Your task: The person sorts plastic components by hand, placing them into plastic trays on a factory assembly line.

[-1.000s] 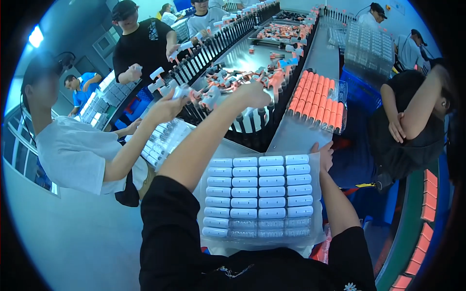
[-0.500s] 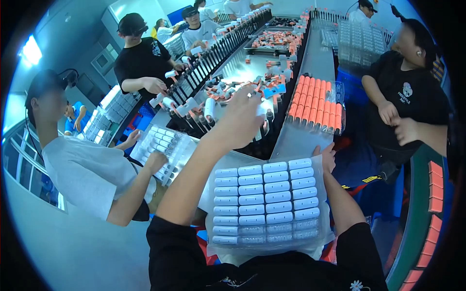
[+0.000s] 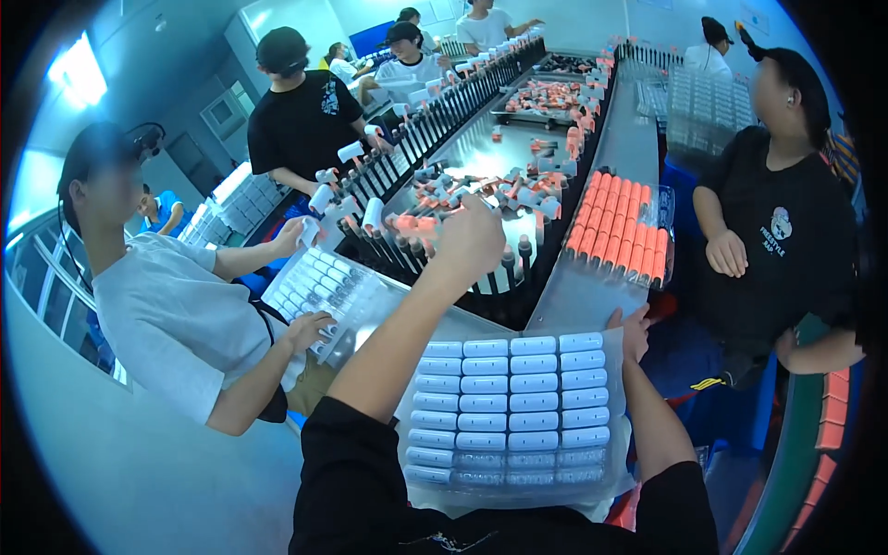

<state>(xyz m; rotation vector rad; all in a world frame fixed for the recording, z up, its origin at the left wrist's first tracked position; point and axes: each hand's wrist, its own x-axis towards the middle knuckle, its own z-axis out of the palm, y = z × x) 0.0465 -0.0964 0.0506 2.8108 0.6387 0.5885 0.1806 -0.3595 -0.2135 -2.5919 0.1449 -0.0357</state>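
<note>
A clear plastic tray (image 3: 546, 475) rests in front of my body, with rows of white, rounded cylindrical pieces (image 3: 484, 385) in most pockets. Several pockets along its near rows hold none. At its far right corner, my right hand (image 3: 635, 335) grips the edge. My left hand (image 3: 474, 242) reaches over the ring of upright black posts (image 3: 525, 268), fingers curled; whatever is in them is hidden. Beside its fingers is a blurred orange piece (image 3: 413, 225). Past the hand lies a pile of small orange, white and black parts (image 3: 518, 185).
A tray of orange tubes (image 3: 618, 222) stands on the metal ledge, right. On the left a person (image 3: 176, 314) handles another tray of white pieces (image 3: 319, 289). Another person (image 3: 772, 213) stands at the right, near a green conveyor (image 3: 794, 435) with orange pieces. More people work further back.
My left hand has shifted a little right and lower over the posts. The view has moved slightly. The person at left has raised a white piece; the person at right has lowered one arm.
</note>
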